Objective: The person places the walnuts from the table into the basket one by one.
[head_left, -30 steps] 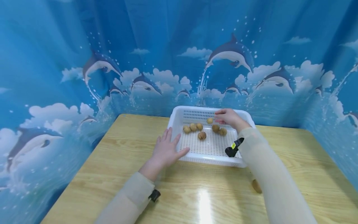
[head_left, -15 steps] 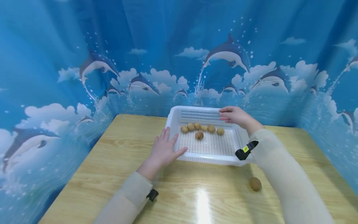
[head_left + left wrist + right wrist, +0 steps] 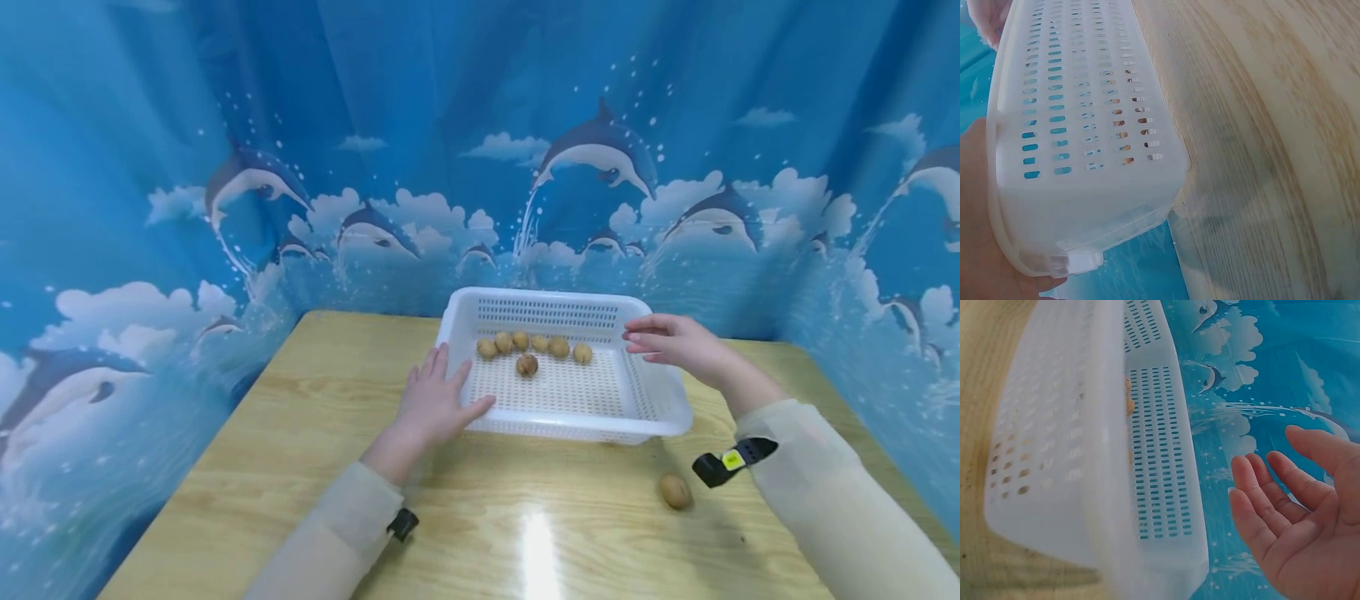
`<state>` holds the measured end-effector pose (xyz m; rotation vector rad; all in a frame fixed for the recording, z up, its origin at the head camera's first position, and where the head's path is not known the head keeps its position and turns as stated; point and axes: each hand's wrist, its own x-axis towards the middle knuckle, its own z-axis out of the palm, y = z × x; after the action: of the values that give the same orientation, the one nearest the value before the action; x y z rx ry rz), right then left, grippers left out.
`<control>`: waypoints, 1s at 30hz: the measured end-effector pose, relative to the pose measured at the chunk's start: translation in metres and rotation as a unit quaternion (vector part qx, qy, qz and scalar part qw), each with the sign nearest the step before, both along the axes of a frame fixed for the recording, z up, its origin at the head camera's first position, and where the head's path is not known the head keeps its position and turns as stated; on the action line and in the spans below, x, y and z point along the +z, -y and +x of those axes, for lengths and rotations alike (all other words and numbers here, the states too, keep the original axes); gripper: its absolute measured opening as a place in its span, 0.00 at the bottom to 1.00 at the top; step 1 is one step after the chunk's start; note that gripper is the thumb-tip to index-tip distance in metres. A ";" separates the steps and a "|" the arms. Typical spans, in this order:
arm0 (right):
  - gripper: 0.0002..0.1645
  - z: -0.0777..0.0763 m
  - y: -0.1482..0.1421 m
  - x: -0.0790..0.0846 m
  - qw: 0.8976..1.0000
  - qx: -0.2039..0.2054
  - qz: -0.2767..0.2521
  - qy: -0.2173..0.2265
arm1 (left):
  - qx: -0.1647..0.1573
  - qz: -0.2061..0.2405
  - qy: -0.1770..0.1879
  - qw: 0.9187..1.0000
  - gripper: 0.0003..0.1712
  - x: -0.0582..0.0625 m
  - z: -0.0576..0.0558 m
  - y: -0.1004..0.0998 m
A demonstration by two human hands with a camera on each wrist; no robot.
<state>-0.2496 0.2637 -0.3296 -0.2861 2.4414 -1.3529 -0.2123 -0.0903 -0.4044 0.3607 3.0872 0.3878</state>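
Note:
A white perforated plastic basket (image 3: 570,423) stands on the table, with several walnuts lying inside. Most of these form a row near its back wall, and a darker walnut (image 3: 527,365) lies in front of them. My left hand (image 3: 431,404) rests on the basket's left rim, fingers spread. Over the basket's right side is my right hand (image 3: 678,346), holding nothing; the right wrist view shows its fingers loosely bent and its palm bare. One walnut (image 3: 675,492) lies on the table outside the basket, to the front right.
The wooden table (image 3: 315,417) extends around the basket. Behind it and at both sides hangs a blue curtain (image 3: 420,125) printed with dolphins and clouds. Black wrist cameras sit on both sleeves, the right camera (image 3: 716,467) hanging just right of the loose walnut.
My right hand has let go of a walnut, which now lies in the back row, and has moved right toward the basket's right rim. My left hand stays at the left rim.

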 end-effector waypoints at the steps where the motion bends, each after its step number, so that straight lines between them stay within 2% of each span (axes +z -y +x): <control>1: 0.37 0.005 -0.003 -0.002 1.000 0.000 0.001 -0.003 | 0.000 0.002 0.002 1.000 0.47 0.000 0.000 0.000; 9: 0.37 0.037 -0.026 -0.016 1.000 0.004 0.004 -0.023 | -0.001 0.011 -0.001 1.000 0.47 0.000 0.002 0.002; 16: 0.30 0.062 -0.045 -0.031 0.998 0.007 -0.002 -0.064 | -0.006 0.009 -0.008 1.000 0.47 0.000 0.002 0.001; 22: 0.29 0.080 -0.054 -0.042 0.996 -0.018 0.010 -0.085 | -0.004 0.009 -0.002 1.000 0.47 0.000 0.004 0.003; 30: 0.29 0.099 -0.074 -0.058 0.994 -0.059 0.038 -0.081 | -0.003 0.020 -0.001 1.000 0.48 0.002 0.006 0.001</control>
<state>-0.1505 0.3377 -0.3878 -0.2444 2.6769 -1.3265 -0.2068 -0.0913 -0.4027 0.3700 3.0835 0.4500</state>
